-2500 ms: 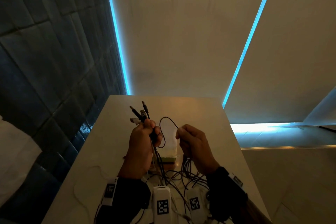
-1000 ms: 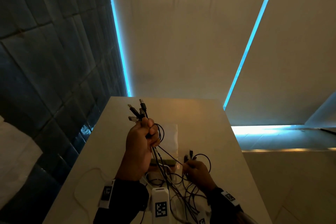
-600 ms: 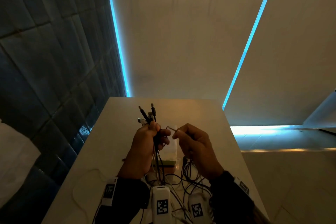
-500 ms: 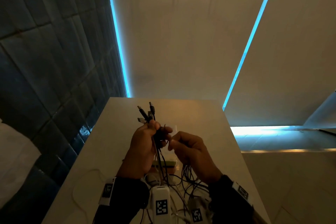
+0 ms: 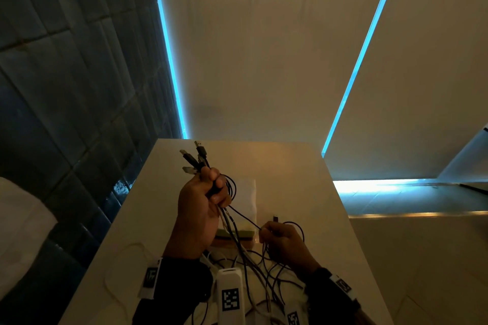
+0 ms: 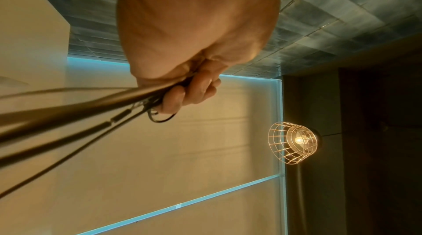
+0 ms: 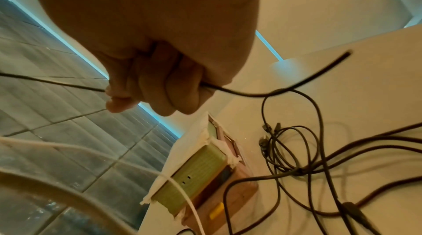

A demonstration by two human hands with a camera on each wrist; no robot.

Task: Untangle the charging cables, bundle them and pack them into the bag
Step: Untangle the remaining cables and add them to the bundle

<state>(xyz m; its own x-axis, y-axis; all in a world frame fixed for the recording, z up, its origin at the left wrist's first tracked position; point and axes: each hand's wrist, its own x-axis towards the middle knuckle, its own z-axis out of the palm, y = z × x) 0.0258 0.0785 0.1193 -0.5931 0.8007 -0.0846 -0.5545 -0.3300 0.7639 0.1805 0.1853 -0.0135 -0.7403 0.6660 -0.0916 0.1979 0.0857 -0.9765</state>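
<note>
My left hand (image 5: 203,200) is raised above the table and grips a bunch of charging cables (image 5: 232,235); their plugs (image 5: 194,158) stick up out of the fist. In the left wrist view the left hand (image 6: 189,90) has its fingers curled round the dark cables (image 6: 95,110). Lower and to the right, my right hand (image 5: 280,240) pinches one thin black cable (image 5: 244,216) that runs up to the left fist. The right hand (image 7: 155,85) in its wrist view is closed on that black cable (image 7: 239,92). A white cloth bag (image 5: 244,198) lies on the table behind the hands.
A loose tangle of black cables (image 7: 297,157) and a white cable (image 5: 118,269) lie on the white table (image 5: 303,192). A pale green block on a brown box (image 7: 200,164) sits under the bag's near end. A dark tiled wall (image 5: 66,87) borders the table's left edge.
My right hand has dropped from beside the left fist down and to the right, drawing one black cable out taut. The left hand has stayed raised with the bunch.
</note>
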